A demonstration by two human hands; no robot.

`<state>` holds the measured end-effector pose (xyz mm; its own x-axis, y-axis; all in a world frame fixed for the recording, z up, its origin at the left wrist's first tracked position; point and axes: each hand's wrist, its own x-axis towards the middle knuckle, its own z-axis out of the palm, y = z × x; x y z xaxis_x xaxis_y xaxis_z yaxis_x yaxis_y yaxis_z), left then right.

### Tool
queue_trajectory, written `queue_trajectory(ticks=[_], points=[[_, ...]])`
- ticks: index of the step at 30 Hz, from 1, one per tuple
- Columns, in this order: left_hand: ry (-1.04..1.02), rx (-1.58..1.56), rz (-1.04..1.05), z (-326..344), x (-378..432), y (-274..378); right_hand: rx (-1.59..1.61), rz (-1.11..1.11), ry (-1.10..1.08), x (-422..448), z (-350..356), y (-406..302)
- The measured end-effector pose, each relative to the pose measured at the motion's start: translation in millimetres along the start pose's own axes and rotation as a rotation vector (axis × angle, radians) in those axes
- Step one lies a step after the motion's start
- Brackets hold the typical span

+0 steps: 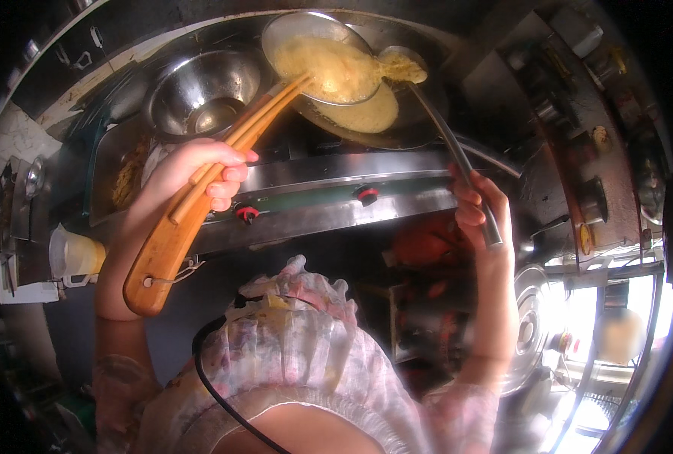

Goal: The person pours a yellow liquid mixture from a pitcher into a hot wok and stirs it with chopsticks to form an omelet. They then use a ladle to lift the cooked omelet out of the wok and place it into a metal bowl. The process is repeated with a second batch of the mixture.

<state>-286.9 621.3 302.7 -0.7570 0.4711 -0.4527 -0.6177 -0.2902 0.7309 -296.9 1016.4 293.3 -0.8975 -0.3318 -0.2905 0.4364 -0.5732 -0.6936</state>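
Observation:
My left hand (212, 173) grips the wooden handle (163, 261) of a round metal strainer (314, 27), together with a pair of wooden chopsticks (274, 102). Yellow, frothy-looking food (331, 62) lies in the strainer, which is over a wok (421, 125). The chopstick tips reach the strainer's near side. Below the strainer's rim, pale yellow liquid or foam (365, 113) shows in the wok. My right hand (481, 204) is closed around the metal handle of a ladle (441, 122). Its bowl holds yellow food (402, 68) and is at the strainer's right edge.
Left of the wok stands a steel bowl (223, 79). A metal tray (101, 164) with yellow-brown food (124, 181) is nearer me. Red-ringed knobs (367, 194) line the stove front (314, 198). A plastic jug (75, 252) stands left; cluttered shelving (546, 142) and a round metal lid (526, 332) are right.

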Motion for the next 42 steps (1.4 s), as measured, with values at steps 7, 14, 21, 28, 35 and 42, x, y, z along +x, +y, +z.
queue_trajectory(ticks=[7, 14, 21, 28, 35, 42], points=[[-0.037, -0.047, -0.009, 4, 6, -5, 0.064, 0.011, 0.048, 0, 0, -6], [0.023, -0.032, -0.086, 14, 16, -14, -0.035, -0.038, 0.037, -4, 6, -5], [-0.101, -0.189, -0.053, 3, 28, -28, -0.723, -0.013, 0.198, -30, 35, 5], [-0.144, -0.201, -0.051, 7, 27, -30, -1.693, -0.398, 0.344, -30, 11, 33], [-0.146, -0.228, -0.045, 9, 37, -36, -1.698, -0.262, 0.315, -36, 3, 79], [-0.042, -0.2, -0.053, 11, 45, -33, -1.55, -0.209, 0.233, -27, 12, 104]])
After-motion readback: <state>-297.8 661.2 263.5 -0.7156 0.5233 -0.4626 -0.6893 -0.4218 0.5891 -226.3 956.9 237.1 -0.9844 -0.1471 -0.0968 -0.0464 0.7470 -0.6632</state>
